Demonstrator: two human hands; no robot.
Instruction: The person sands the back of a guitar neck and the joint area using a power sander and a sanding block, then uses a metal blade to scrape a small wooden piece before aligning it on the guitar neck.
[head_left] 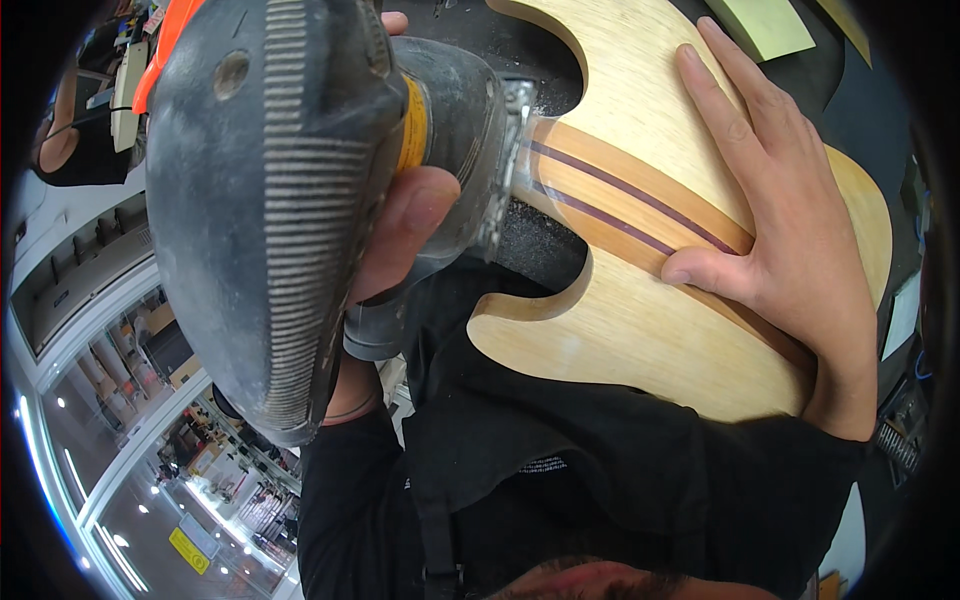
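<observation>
Head view: left hand (405,232) grips a dusty black power tool (215,200), wooden guitar body (610,340) lies under the spread right hand (795,200), outline looks cut, what remains cannot be told.

Left hand (400,240): closed in a grip on the left, thumb angled far and to the right; one fingertip (395,22) shows on the far side, the other fingers hidden.
Left wrist (352,388): bare, partly covered.
Left arm (345,500): black-sleeved, reaching up from the near edge.
Right hand (795,210): palm down, thumb spread left, two visible fingers extended far and left.
Right wrist (845,380): bare above a black sleeve.
</observation>
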